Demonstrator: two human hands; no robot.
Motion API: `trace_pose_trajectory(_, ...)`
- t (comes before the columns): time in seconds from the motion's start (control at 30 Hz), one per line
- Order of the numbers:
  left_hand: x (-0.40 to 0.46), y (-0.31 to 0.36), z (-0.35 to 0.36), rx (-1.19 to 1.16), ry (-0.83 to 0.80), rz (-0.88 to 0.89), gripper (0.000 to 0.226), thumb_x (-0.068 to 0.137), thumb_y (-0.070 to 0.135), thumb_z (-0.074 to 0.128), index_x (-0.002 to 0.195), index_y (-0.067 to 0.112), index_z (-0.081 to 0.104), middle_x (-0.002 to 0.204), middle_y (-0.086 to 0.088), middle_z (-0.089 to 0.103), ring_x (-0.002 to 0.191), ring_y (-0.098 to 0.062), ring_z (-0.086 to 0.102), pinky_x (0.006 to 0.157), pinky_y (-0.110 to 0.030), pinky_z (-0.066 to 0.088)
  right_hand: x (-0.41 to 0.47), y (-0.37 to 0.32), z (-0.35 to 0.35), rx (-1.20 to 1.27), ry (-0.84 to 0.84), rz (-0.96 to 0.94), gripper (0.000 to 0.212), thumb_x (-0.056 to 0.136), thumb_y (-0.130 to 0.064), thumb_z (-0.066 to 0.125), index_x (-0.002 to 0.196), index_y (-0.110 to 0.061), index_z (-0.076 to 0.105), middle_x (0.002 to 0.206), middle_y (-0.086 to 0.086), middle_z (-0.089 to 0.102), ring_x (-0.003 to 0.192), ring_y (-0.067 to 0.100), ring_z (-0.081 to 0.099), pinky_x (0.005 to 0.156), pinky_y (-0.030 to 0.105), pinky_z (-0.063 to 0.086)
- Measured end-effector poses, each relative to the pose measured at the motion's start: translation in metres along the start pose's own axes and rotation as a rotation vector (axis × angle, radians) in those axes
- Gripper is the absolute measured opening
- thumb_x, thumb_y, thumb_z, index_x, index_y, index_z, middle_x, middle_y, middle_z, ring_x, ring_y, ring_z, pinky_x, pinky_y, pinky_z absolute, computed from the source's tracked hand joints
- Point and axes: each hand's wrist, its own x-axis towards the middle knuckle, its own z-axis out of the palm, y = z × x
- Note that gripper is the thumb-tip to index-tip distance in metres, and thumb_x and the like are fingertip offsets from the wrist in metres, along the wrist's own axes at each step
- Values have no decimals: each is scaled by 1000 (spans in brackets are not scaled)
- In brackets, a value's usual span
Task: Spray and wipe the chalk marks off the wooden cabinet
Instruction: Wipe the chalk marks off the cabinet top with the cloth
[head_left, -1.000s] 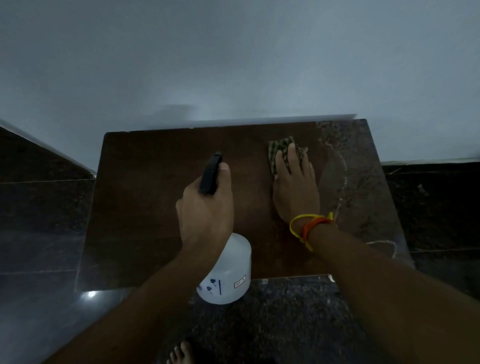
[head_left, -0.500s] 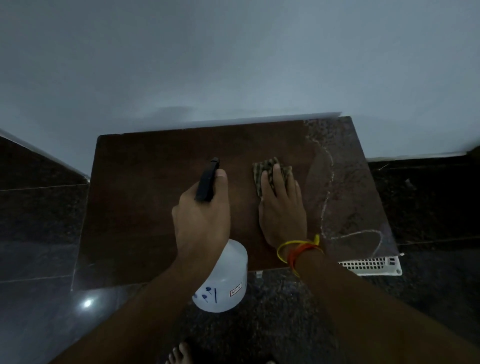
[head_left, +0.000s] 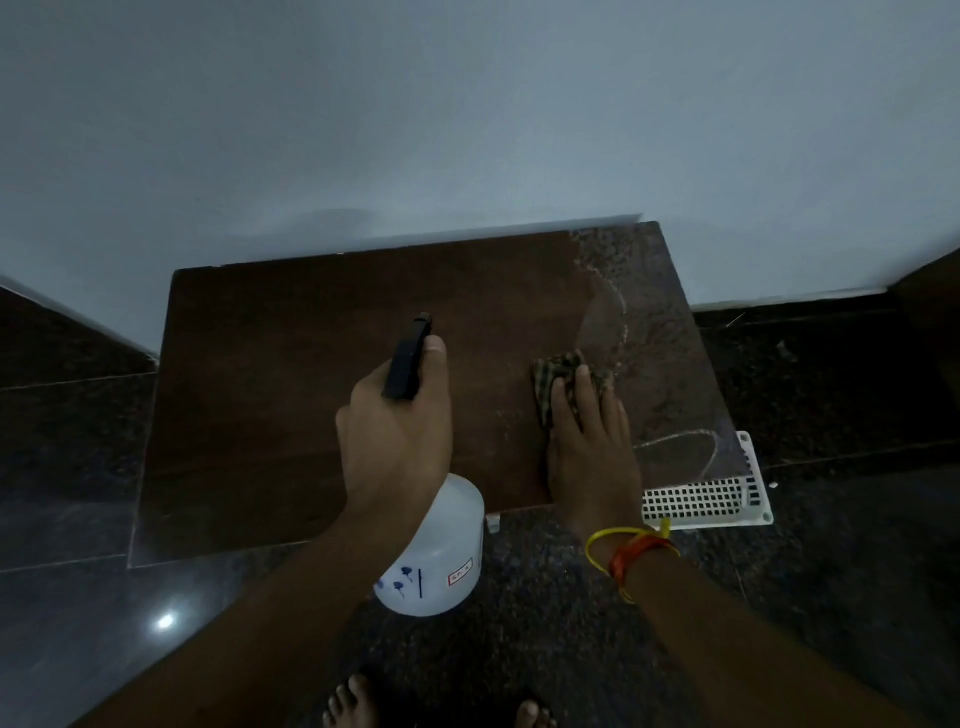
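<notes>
Head view: right hand (head_left: 589, 441) presses cloth (head_left: 563, 379) on cabinet (head_left: 311, 415).

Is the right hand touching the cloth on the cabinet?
Touching. The head view shows the right hand with straight fingers lying flat across the checked cloth, pressing it onto the wooden cabinet top.

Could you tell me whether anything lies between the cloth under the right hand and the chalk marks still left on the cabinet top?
Nothing visible does. The cloth under the right hand lies just left of the chalk marks, with only bare cabinet top between them.
</notes>
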Motion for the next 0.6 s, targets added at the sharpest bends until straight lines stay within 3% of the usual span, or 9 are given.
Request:
trace_pose_trajectory(0.13,-5,0,3,-1,-14,10,34,94,51,50,71,26,57,81,-17,68,69,-36,67,68,-53,59,-2,-15,-1,43,20,66,58,86,-27,29,139,-8,43,150,18,34,135,46,32,108,56,30)
trace_pose_trajectory(0.37,-16,6,12,10,-20,22,32,94,50,50,69,31,54,79,-12,69,65,-34,67,71,-53,58,-22,-18,3,7,-21,-167,56,91,-28,30,143,-11,36,153,13,29,138,43,29,110,53,25)
trace_pose_trajectory(0.5,-19,9,13,15,-24,36,31,95,48,51,67,34,50,83,-20,69,68,-40,66,68,-55,57,-16,20,-1,14,7,-45,55,88,-24,32,140,-8,42,150,17,33,135,45,31,106,57,33)
trace_pose_trajectory(0.6,-20,11,15,14,-23,38,32,95,48,51,66,34,49,83,-19,69,70,-39,67,68,-55,58,-14,39,-5,6,16,34,57,87,-24,32,140,-8,41,151,18,31,138,44,26,109,55,31)
